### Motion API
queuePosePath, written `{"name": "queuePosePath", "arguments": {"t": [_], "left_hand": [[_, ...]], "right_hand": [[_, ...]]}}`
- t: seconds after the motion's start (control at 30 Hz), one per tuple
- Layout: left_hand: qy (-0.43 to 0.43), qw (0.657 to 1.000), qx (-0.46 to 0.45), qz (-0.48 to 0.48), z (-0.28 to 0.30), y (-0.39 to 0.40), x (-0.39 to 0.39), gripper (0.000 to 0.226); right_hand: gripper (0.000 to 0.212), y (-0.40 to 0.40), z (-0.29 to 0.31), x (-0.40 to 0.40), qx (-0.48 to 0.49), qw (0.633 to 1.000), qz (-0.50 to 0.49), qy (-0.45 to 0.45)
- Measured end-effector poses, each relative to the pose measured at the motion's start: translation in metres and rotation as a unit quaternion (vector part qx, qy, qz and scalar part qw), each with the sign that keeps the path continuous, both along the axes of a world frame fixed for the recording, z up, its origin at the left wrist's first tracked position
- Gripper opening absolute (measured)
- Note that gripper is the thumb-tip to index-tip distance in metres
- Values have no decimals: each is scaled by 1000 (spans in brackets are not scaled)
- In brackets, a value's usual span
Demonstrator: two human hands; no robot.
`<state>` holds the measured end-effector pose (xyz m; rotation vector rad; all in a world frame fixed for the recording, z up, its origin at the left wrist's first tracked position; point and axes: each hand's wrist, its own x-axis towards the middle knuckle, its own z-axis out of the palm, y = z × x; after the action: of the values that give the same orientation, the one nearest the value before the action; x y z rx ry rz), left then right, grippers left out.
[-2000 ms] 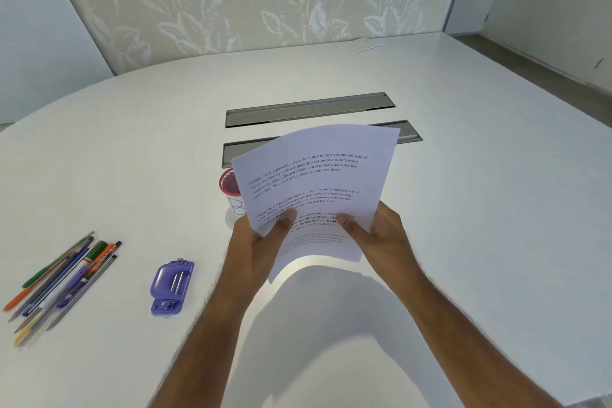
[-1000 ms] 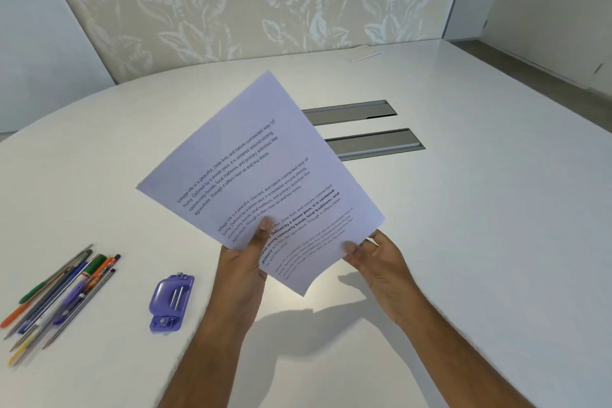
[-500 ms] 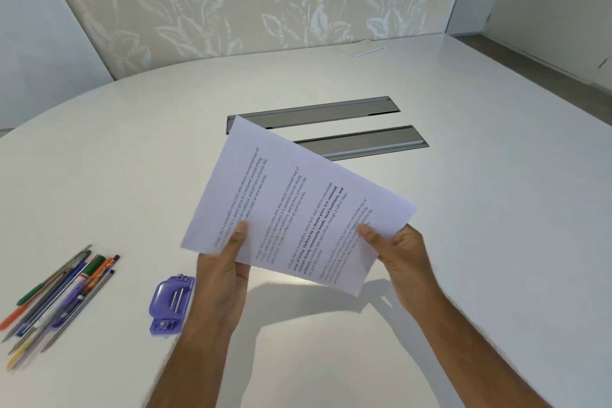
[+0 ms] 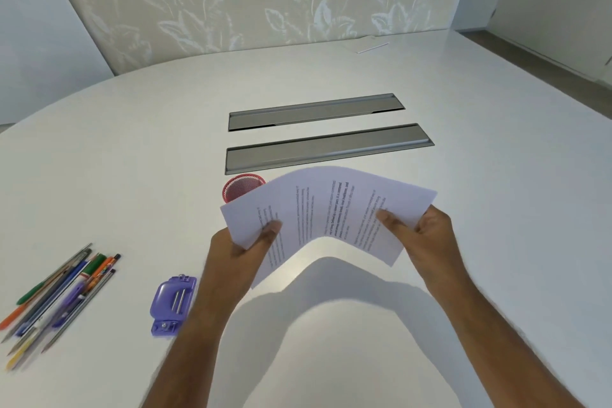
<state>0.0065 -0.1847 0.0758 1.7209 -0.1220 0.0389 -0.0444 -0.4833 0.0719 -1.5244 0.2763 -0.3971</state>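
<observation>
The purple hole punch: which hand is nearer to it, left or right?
Left. The left hand grips the printed paper at its left end, just up and right of the purple hole punch; the right hand grips the opposite end, farther away.

Two bare forearms (image 4: 212, 325) run to the bare left hand (image 4: 238, 250) and right hand (image 4: 429, 238).

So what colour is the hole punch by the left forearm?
The hole punch is purple, seen best in the head view.
</observation>
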Motion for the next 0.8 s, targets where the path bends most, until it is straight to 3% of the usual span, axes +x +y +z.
{"name": "queuePosePath", "arguments": {"t": [0.13,0.27,0.4,0.8], "left_hand": [[-24,999,-31,3,4,-8,-4,26],[36,999,-11,-3,-17,-15,-10,12],[59,998,2,-11,-24,-17,-15,16],[92,995,-24,34,-32,-13,-21,38]], "right_hand": [[22,-2,10,1,-19,999,-6,-26],[23,5,-18,0,-17,1000,-8,2],[14,8,-34,2,-11,999,-16,47],[18,14,-47,-2,8,999,-21,28]]}}
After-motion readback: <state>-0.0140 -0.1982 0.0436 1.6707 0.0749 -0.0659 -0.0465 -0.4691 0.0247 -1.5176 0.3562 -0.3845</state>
